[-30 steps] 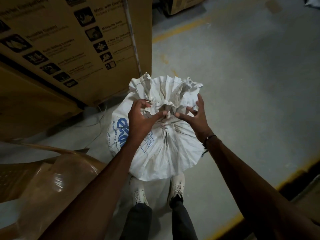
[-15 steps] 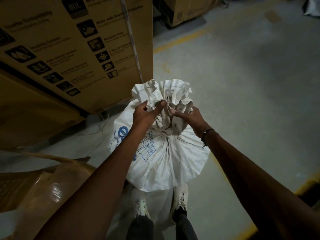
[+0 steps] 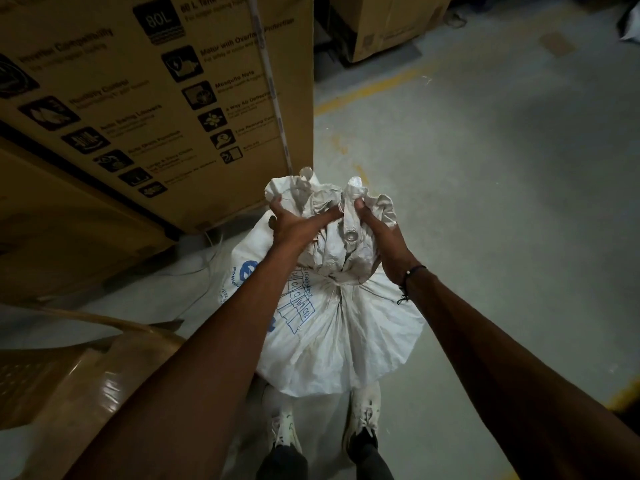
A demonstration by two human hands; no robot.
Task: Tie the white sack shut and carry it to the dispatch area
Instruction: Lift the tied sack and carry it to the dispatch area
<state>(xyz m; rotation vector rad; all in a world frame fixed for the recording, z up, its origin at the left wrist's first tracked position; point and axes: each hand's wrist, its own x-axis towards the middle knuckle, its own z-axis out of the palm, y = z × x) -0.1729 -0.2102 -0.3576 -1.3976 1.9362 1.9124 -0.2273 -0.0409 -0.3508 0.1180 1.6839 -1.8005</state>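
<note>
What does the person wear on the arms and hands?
Both forearms are bare, with no sleeves in view, and neither the left hand nor the right hand wears a glove. Only the right wrist carries something: a thin dark thread bracelet with loose knotted ends.

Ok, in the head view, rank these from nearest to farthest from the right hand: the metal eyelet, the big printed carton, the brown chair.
From the right hand:
1. Metal eyelet, on the white sack beside the thumb.
2. Big printed carton, across the sack on the left.
3. Brown chair, lower left corner.
</note>
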